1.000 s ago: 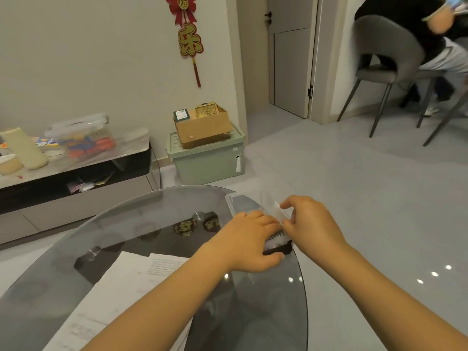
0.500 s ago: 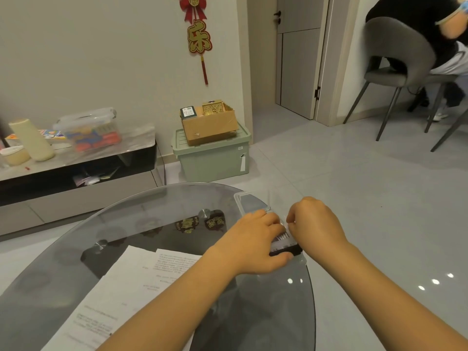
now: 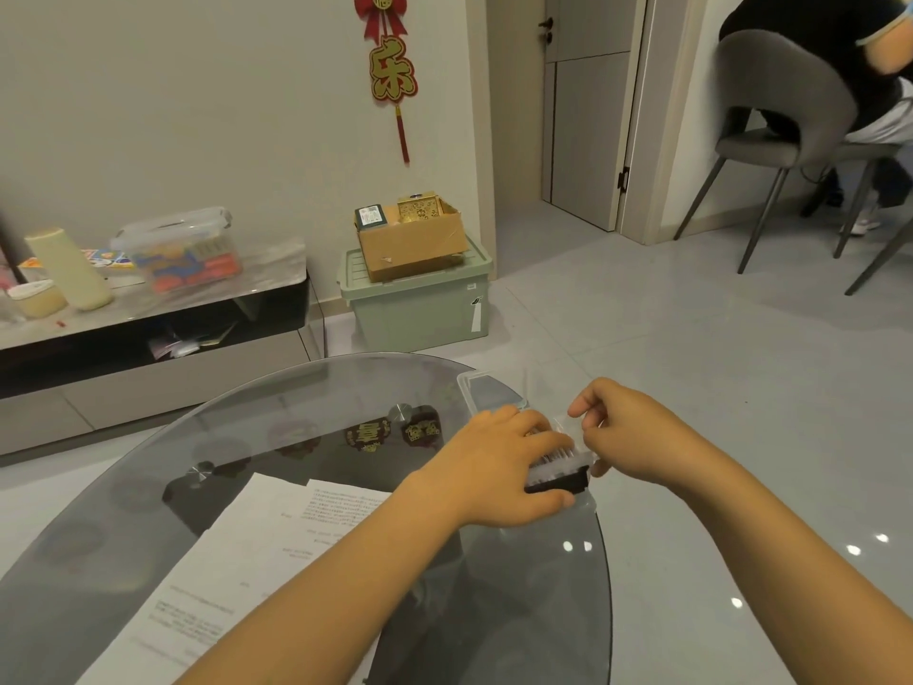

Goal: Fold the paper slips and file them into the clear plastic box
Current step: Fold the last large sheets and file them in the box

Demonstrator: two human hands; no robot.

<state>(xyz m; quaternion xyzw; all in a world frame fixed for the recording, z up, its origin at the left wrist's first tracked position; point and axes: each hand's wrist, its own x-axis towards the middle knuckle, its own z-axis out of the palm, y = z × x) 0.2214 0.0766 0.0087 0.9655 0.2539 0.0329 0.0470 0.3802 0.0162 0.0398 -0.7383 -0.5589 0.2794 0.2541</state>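
A clear plastic box (image 3: 560, 469) with a dark base stands at the right rim of the round glass table (image 3: 148, 487), with several white slips standing in it. My left hand (image 3: 499, 462) grips the box from the left, fingers curled over its top and thumb along its near side. My right hand (image 3: 627, 437) is at the box's right end, its fingertips pinching something small and pale there, likely a slip's edge. The box's clear lid (image 3: 489, 388) lies just behind it. Printed paper sheets (image 3: 257, 551) lie on the table to the left, under my left forearm.
The table's right edge runs just beside the box, with grey tiled floor beyond. A low cabinet (image 3: 148, 313) and a green bin (image 3: 420, 299) carrying a cardboard box stand by the wall. At the far right a person sits on a grey chair (image 3: 785, 116).
My view has shifted slightly. My right hand's fingers have lifted and pinched at the box's right end. My left hand stays on the box.
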